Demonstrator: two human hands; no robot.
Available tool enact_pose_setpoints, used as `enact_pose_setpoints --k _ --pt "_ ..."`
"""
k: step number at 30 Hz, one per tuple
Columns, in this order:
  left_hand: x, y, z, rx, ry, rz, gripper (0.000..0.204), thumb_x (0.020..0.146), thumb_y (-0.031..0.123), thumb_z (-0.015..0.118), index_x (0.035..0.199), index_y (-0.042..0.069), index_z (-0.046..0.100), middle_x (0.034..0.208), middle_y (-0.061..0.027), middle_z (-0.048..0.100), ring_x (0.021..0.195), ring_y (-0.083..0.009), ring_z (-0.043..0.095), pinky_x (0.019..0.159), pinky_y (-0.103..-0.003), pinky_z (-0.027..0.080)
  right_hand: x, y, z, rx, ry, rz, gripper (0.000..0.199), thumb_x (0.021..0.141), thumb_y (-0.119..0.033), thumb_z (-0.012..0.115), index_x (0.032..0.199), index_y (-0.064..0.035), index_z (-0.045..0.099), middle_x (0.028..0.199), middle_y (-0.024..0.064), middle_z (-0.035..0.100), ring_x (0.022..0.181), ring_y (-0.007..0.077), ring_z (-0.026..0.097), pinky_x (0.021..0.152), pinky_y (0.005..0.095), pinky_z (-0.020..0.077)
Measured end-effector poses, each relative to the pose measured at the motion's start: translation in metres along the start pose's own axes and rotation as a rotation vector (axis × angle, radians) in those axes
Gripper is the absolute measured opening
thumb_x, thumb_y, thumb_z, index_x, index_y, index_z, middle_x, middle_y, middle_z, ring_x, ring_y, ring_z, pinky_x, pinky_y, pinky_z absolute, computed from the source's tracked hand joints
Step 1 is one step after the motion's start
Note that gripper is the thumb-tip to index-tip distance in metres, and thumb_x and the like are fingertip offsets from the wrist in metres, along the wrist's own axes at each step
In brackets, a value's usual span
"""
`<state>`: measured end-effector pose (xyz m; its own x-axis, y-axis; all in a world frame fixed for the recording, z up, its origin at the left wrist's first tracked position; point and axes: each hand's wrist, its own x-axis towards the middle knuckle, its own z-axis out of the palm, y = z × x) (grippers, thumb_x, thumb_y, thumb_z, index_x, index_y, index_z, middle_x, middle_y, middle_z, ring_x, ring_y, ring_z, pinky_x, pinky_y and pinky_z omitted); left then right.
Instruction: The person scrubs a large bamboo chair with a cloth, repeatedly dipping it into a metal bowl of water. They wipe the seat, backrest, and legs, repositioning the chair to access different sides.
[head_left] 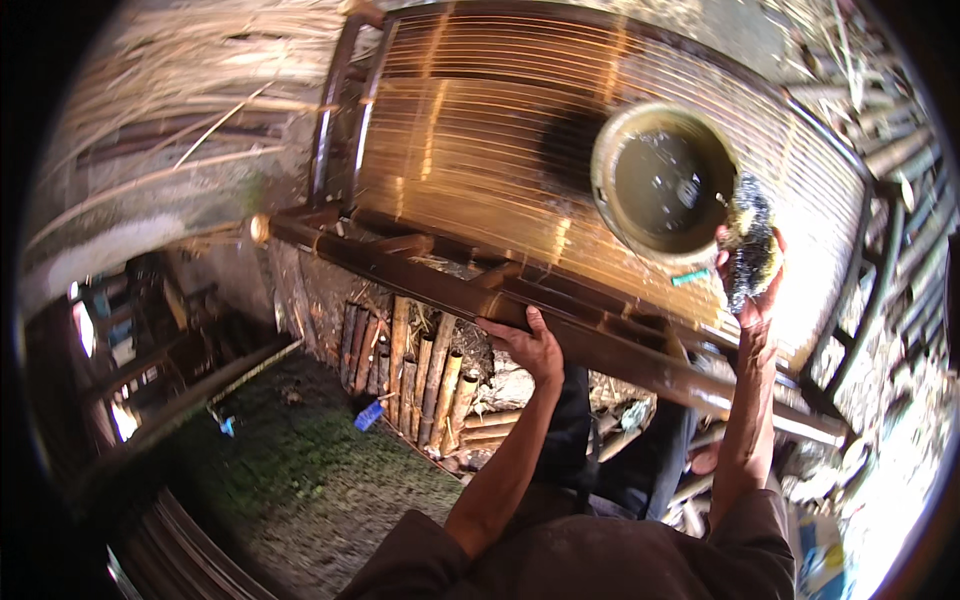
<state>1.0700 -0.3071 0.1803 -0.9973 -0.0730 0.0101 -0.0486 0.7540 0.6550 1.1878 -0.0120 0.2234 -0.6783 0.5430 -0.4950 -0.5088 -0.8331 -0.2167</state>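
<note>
A clump-like scrubbing pad (752,235), dark with silvery glints and yellowish parts, is in my right hand (768,285). It is at the right rim of a round tan basin (603,185) that holds murky water. The basin stands on a wet, brown bamboo-slat bench (480,150). Along the near side of this bench runs a thick bamboo rail (420,280). My left hand (530,347) grips that rail near its middle, thumb on top; some of its fingers are hidden. A small green strip (690,277) lies on the slats below the basin.
Below the rail stand several cut bamboo pieces (425,375) in a row. A blue scrap (369,416) lies beside mossy ground (300,470) at left. Bamboo poles (905,220) are stacked at the right. Dry straw-like strips (200,80) lie at the upper left.
</note>
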Motion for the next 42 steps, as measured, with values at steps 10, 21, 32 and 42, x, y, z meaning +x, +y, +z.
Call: enact_pose_setpoints --k 10,21,32,42 --pt "0.157 -0.014 -0.052 0.430 -0.910 1.116 0.026 0.091 0.028 0.061 0.107 0.008 0.064 0.102 -0.0119 0.066 0.104 -0.0327 0.057 0.091 -0.047 0.043 -0.197 0.001 -0.066 0.277 0.182 -0.583 0.042 0.096 -0.031 0.052 0.127 -0.0026 0.055 0.119 0.0174 0.062 0.104 0.0377 0.062 0.074 0.0443 0.0585" --pt "0.171 -0.017 -0.033 0.685 -0.984 1.595 0.027 0.096 0.026 0.047 0.106 0.007 0.063 0.103 -0.0106 0.066 0.096 -0.0332 0.057 0.083 -0.046 0.044 -0.356 0.108 -0.162 0.446 0.225 -0.973 0.040 0.096 -0.033 0.050 0.124 -0.0043 0.058 0.114 0.0168 0.065 0.100 0.0369 0.063 0.072 0.0453 0.0586" --pt "0.169 -0.029 -0.020 0.400 -0.886 1.692 0.031 0.098 0.022 0.038 0.098 0.003 0.063 0.098 -0.0149 0.066 0.093 -0.0398 0.058 0.085 -0.049 0.045 -0.387 0.356 -0.239 0.687 0.665 -1.031 0.044 0.093 -0.045 0.054 0.119 -0.0092 0.059 0.103 0.0106 0.067 0.083 0.0278 0.067 0.061 0.0370 0.0582" --pt "0.196 -0.036 -0.015 0.517 -0.851 1.764 0.039 0.101 0.024 0.034 0.106 -0.004 0.060 0.101 -0.0247 0.063 0.092 -0.0428 0.058 0.082 -0.047 0.045 -0.098 0.451 -0.218 0.052 0.670 -0.749 0.025 0.096 -0.028 0.060 0.113 -0.0093 0.061 0.099 0.0043 0.065 0.082 0.0077 0.061 0.064 0.0266 0.0497"
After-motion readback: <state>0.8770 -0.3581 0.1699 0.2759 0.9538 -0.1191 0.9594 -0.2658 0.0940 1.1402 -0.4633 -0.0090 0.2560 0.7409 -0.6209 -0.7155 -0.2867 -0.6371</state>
